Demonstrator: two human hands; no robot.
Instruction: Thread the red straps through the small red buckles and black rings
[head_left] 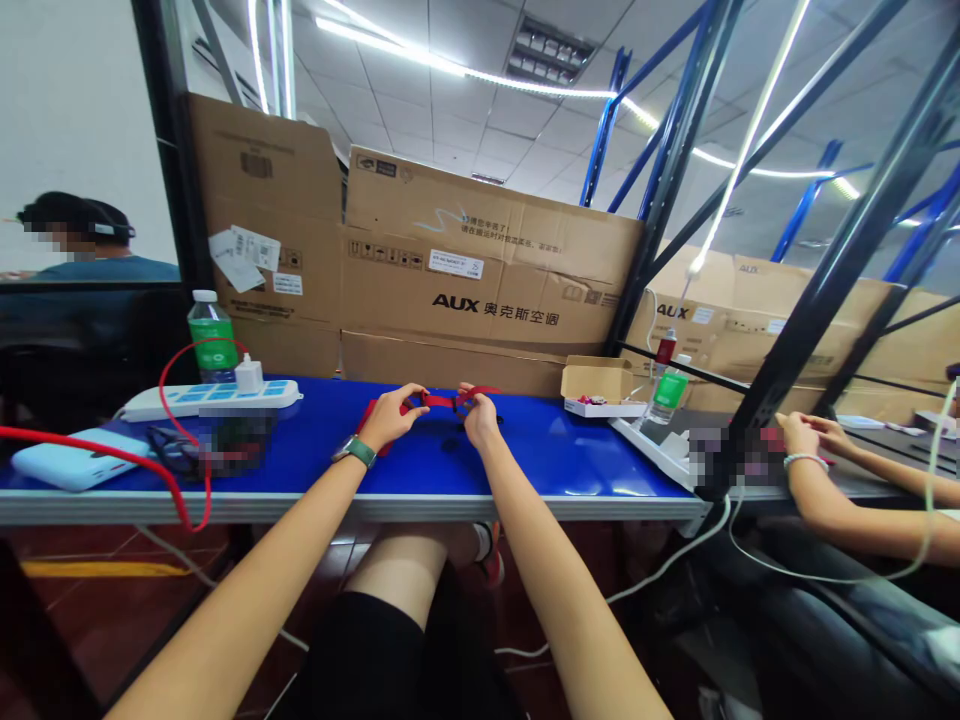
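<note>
Hard to make out: the thin red strip point(441, 400) is small and far from the camera. Its material and exact shape cannot be told, and its left end is covered by fingers.
Hidden: a blurred patch point(234, 438) on the left of the table masks what lies there. The person's legs show only below the table edge.
Where the strip is: just above the glossy blue tabletop point(570, 455), near its far edge, stretched between the two hands.
Around, left: a white power strip with pale blue sockets point(214, 398), a clear plastic bottle with a green label point(211, 335), a looping red cable point(178, 455) and a pale blue power bank point(71, 460).
Around, right: a small open cardboard box point(600, 385), well apart from the hands.
Behind: large brown cardboard cartons point(487, 290) stand as a wall along the table's back.
In the way: a slanted dark metal post point(825, 290) divides this table from the next one, where a co-worker's hands point(806, 435) rest.
Left hand point(391, 412): arm stretched forward, green-strapped watch point(356, 450) on the wrist, fingers pinched on the strip's left end.
Right hand point(480, 418): arm stretched forward, fingers pinched on the strip's right end.
</note>
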